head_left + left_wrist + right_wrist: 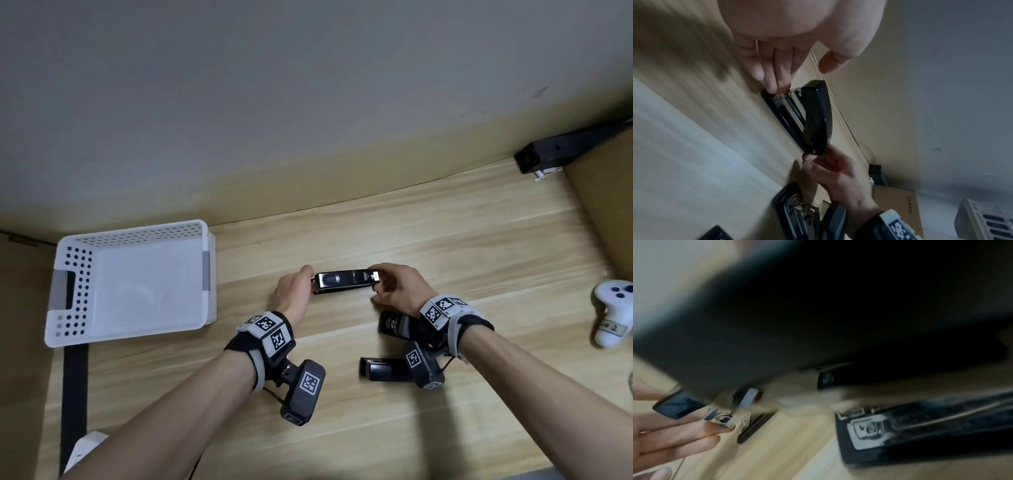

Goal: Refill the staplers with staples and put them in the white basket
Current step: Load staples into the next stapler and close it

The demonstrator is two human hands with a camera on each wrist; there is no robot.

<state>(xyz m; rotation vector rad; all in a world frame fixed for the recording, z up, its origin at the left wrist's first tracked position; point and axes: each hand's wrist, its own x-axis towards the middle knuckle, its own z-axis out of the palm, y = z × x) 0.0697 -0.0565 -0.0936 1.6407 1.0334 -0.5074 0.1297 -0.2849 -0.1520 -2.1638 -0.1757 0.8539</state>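
On the desk, mid: both hands meet at one black stapler (346,281) lying crosswise on the wood desk (445,240).
Left hand: the left hand (294,290) is at the stapler's left end; in the left wrist view its fingertips (774,84) press down on the metal front of the stapler (813,116), with the thumb held apart and touching nothing.
Right hand: the right hand (399,287) has its fingers curled round the stapler's right end; the left wrist view shows this hand (836,170) pinching the hinge end.
Stapler state: its black top is raised slightly off the metal magazine at the front; the base lies flat on the desk.
Right wrist view: mostly dark and blurred.
Other staplers: a second stapler (394,323) lies just beside the right wrist, and a third stapler (380,368) lies nearer the person, partly hidden by the wrist camera.
Basket: the white basket (68,260) stands at the desk's left, well apart from the held stapler.
Right edge: a white controller (613,318) lies on the desk.
Far right corner: a black box (534,156) is by the wall.
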